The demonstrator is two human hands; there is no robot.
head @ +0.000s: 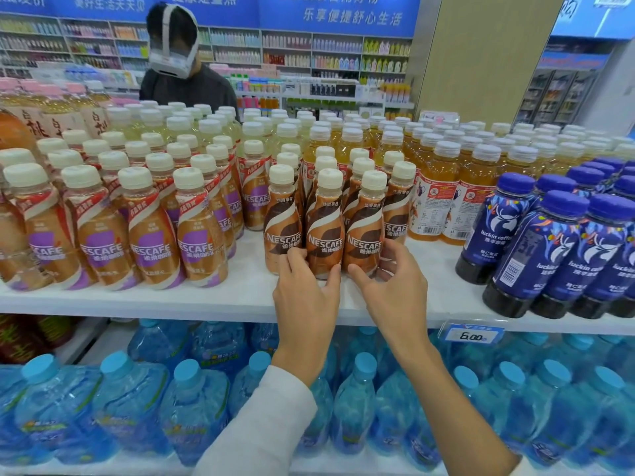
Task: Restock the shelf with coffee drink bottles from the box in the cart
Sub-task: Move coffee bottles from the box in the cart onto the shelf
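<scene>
Brown-label Nescafe coffee bottles with cream caps stand in rows on the white shelf (206, 300) at the centre. My left hand (304, 290) wraps the base of the front middle bottle (324, 231), thumb on its right side. My right hand (391, 280) cups the base of the front right bottle (364, 228), thumb at its left. A third front bottle (282, 221) stands just left of them. The box and cart are out of view.
Purple-label Nescafe bottles (103, 231) fill the shelf's left. Dark blue luckin coffee bottles (563, 255) stand at right, orange tea bottles (436, 197) behind. Blue water bottles (192, 407) crowd the lower shelf. A price tag (472, 334) hangs off the edge. A person with a headset (178, 60) stands opposite.
</scene>
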